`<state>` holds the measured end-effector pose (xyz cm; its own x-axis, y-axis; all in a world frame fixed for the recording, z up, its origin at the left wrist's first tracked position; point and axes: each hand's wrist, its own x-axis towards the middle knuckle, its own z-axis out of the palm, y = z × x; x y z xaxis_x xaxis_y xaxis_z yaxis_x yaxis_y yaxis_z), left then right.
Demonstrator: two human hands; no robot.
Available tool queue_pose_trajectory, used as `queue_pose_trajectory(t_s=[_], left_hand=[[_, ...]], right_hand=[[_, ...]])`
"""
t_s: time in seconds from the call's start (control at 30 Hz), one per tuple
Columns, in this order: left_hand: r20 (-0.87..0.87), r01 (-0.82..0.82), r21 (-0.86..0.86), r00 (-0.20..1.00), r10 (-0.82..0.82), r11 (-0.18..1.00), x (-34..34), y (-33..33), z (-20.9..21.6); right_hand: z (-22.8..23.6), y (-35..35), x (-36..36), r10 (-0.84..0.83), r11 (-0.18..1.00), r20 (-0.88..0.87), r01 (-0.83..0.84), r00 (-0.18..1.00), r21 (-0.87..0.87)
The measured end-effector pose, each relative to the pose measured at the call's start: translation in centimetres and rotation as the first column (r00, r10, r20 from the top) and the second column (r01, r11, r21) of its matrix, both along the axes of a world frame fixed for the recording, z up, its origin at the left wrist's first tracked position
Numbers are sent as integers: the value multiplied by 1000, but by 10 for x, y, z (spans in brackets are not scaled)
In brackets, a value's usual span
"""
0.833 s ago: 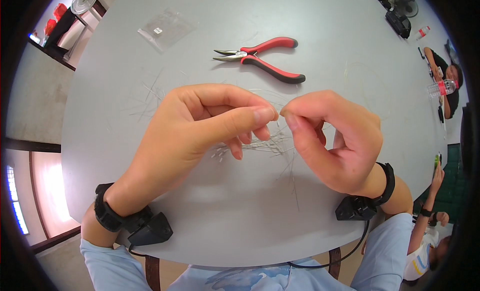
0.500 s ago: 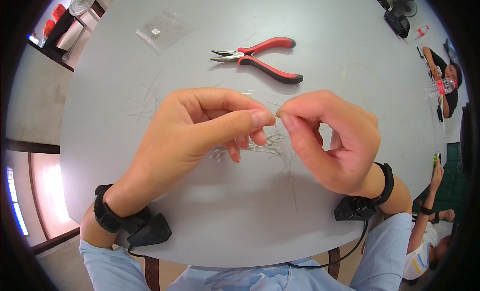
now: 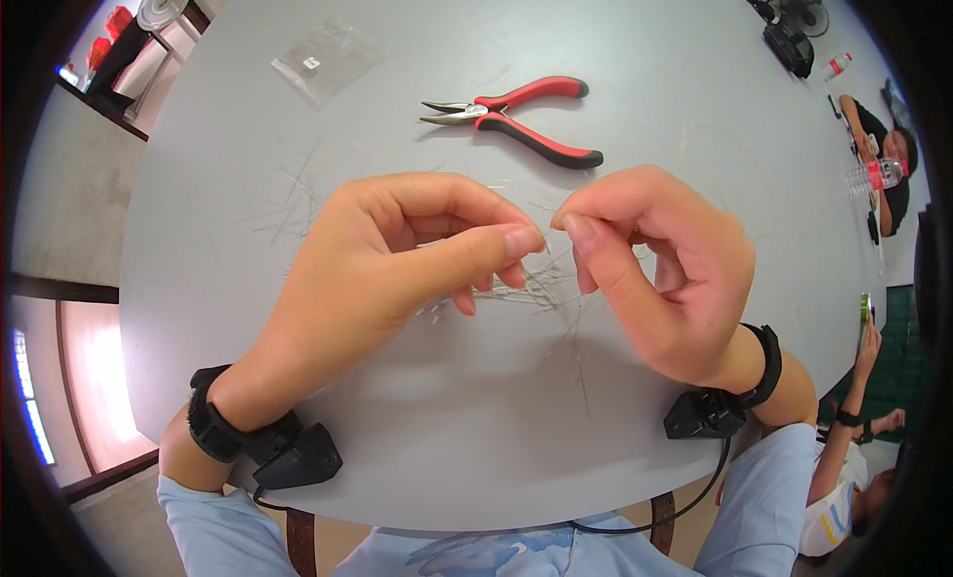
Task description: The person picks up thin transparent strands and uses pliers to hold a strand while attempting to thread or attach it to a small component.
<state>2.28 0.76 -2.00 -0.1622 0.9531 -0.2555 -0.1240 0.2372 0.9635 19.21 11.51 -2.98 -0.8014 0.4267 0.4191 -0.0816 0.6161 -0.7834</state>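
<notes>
A pair of bent-nose pliers with steel jaws and red-and-black handles (image 3: 511, 120) lies on the pale grey bench (image 3: 476, 438), its jaws apart. Nearer the person than the pliers, the two hands meet almost tip to tip. The left hand (image 3: 382, 249) is closed in a pinch, thumb against forefinger, on a tiny pale sliver (image 3: 548, 247) that shows just beside the fingertips. The right hand (image 3: 685, 269) is pinched the same way, its tips just beside the left ones; whatever lies between them is too small to tell.

On the person's side of the pliers, partly under the hands, a bundle of thin silvery wire pieces (image 3: 511, 294) lies on the bench. More loose thin grey wires (image 3: 293, 195) are scattered to the left of the pliers and nearer the person.

Beyond the pliers' tips to the left lies a flat, clear plastic bag (image 3: 342, 56) with a small white square (image 3: 312, 63); whether the square is inside or stuck on cannot be told. Far to the right of the pliers are two clear plastic bottles with red labels, one larger in view (image 3: 876, 176) and one smaller (image 3: 838, 66); their contents cannot be made out.
</notes>
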Motion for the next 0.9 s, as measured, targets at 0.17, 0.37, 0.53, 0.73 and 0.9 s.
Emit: queue_pose_trajectory(t_s=[0.17,0.37,0.53,0.73,0.9], left_hand=[[-53,-21,23,998,22,1000,-1,-1,2],[-35,-81,163,996,88,983,1,0,-1],[-49,-95,167,993,105,981,2,1,-1],[-61,-89,161,993,100,983,1,1,0],[-66,-72,158,994,83,985,1,1,-1]], right_hand=[[1,1,1,-5,1000,4,5,1000,3],[0,2,2,-3,986,-19,6,1000,164],[-7,3,-7,-53,976,-173,88,983,200],[-2,2,-2,-34,980,-93,51,995,190],[-1,2,0,-24,984,-27,28,999,175]])
